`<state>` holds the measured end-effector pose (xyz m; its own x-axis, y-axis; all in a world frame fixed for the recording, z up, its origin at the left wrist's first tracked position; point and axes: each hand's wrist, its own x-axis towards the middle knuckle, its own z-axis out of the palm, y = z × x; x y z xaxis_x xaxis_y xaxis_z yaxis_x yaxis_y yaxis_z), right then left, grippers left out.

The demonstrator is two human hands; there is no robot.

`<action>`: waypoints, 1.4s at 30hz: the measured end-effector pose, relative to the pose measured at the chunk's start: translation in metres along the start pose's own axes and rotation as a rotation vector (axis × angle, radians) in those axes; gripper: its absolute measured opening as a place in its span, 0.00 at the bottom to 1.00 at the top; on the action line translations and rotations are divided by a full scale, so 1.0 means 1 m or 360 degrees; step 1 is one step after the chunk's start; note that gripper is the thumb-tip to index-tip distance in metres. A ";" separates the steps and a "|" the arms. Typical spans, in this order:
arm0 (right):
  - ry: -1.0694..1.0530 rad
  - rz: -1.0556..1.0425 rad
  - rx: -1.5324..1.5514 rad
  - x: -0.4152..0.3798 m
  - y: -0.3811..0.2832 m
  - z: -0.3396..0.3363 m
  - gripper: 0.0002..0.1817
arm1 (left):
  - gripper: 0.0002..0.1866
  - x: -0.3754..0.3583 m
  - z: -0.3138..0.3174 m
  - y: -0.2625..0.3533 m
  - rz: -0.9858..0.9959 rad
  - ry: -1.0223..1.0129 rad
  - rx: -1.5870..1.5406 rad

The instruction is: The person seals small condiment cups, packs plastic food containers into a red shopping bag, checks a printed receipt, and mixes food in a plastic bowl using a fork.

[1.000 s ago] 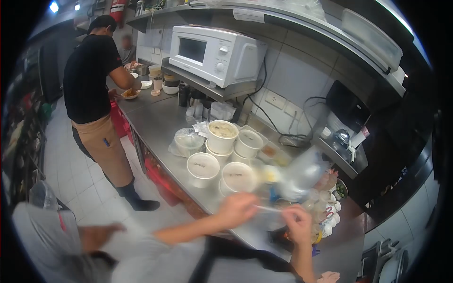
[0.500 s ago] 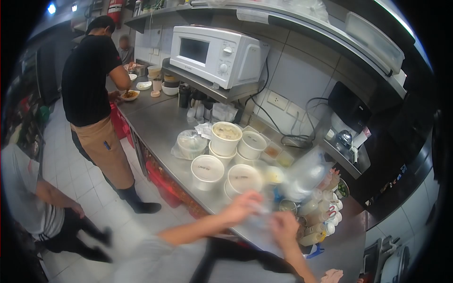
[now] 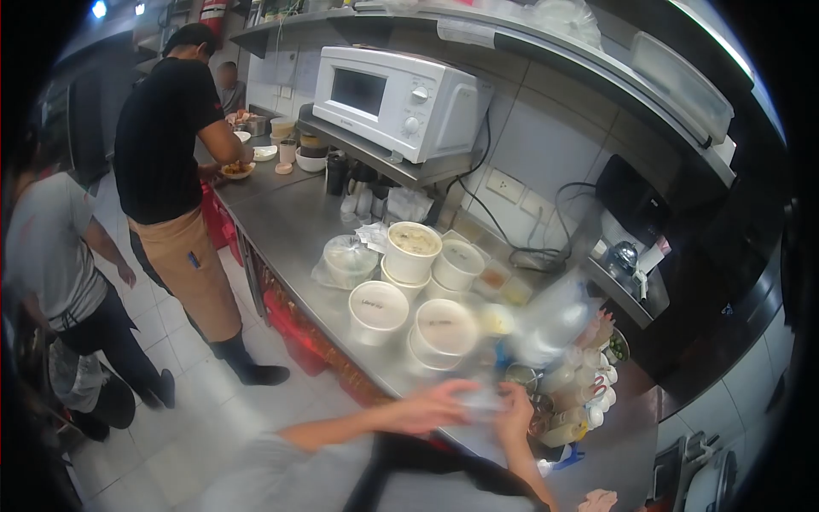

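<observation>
Head view shows the left hand (image 3: 431,408) and right hand (image 3: 514,410) meeting over a small clear container (image 3: 479,399) at the counter (image 3: 281,224) edge, finger positions blurred beyond telling; a steady two-sided hold would probably serve best.

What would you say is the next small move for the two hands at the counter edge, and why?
Probably steady the small clear item on the steel counter before working it further. The left hand and right hand meet around it at the counter's near edge, both blurred, so the grip cannot be made out, and lidded tubs stand close behind.
</observation>
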<state>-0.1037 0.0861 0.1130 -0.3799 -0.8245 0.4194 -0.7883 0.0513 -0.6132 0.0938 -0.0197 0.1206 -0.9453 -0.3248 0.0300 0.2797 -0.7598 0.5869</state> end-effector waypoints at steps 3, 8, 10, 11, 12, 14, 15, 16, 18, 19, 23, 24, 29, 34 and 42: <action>-0.0114 0.0655 0.1391 0.002 -0.019 0.008 0.24 | 0.23 0.009 -0.034 -0.025 0.0156 0.0304 0.0566; -0.0537 0.0794 0.1446 -0.007 -0.055 -0.004 0.31 | 0.24 0.011 -0.078 -0.039 0.0206 0.0803 0.0512; -0.0132 0.0241 0.0122 -0.008 -0.014 0.007 0.35 | 0.25 0.003 -0.065 -0.031 0.0017 0.0319 0.0296; -0.0051 0.0540 -0.0040 -0.008 -0.005 0.009 0.39 | 0.25 -0.001 -0.048 -0.027 -0.0019 0.0137 0.0241; -0.0113 0.0676 0.0332 -0.009 -0.007 0.011 0.39 | 0.25 -0.003 -0.039 -0.024 -0.0052 -0.0045 0.0185; -0.0232 0.0928 0.1086 -0.012 -0.020 0.018 0.37 | 0.23 -0.002 -0.051 -0.025 0.0250 0.0326 0.1244; -0.0288 0.1049 0.1465 -0.015 -0.027 0.021 0.37 | 0.23 0.001 -0.066 -0.032 0.0504 0.0608 0.1709; -0.0414 0.1061 0.1624 -0.022 -0.034 0.022 0.36 | 0.22 0.000 -0.072 -0.034 0.0762 0.0891 0.2165; -0.0662 0.1064 0.1940 -0.031 -0.047 0.023 0.36 | 0.22 -0.001 -0.079 -0.035 0.0627 0.1123 0.2299; -0.0566 0.0816 0.1469 -0.033 -0.030 0.030 0.33 | 0.21 -0.002 -0.081 -0.035 0.0557 0.1246 0.2362; -0.0016 0.0340 -0.0168 -0.030 0.032 0.039 0.28 | 0.24 0.009 -0.126 -0.065 0.0499 0.0150 0.1092; -0.0041 0.0367 -0.0014 -0.034 0.031 0.039 0.29 | 0.25 0.000 -0.090 -0.049 0.0166 0.0156 0.0623; -0.0363 0.1152 0.1956 -0.033 -0.036 0.032 0.32 | 0.28 -0.010 -0.092 -0.046 0.0303 0.1003 0.2031; -0.0345 0.0583 0.0621 -0.040 0.017 0.047 0.31 | 0.25 -0.009 -0.086 -0.058 0.0382 0.0644 0.1979; -0.0380 0.0189 -0.0462 -0.054 0.034 0.054 0.31 | 0.16 -0.010 -0.062 -0.050 0.0435 0.0228 0.2994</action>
<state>-0.0840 0.1024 0.0334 -0.3801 -0.9095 0.1683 -0.8628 0.2830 -0.4189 0.0997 -0.0128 0.0409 -0.8665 -0.4255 0.2608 -0.2143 0.7892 0.5755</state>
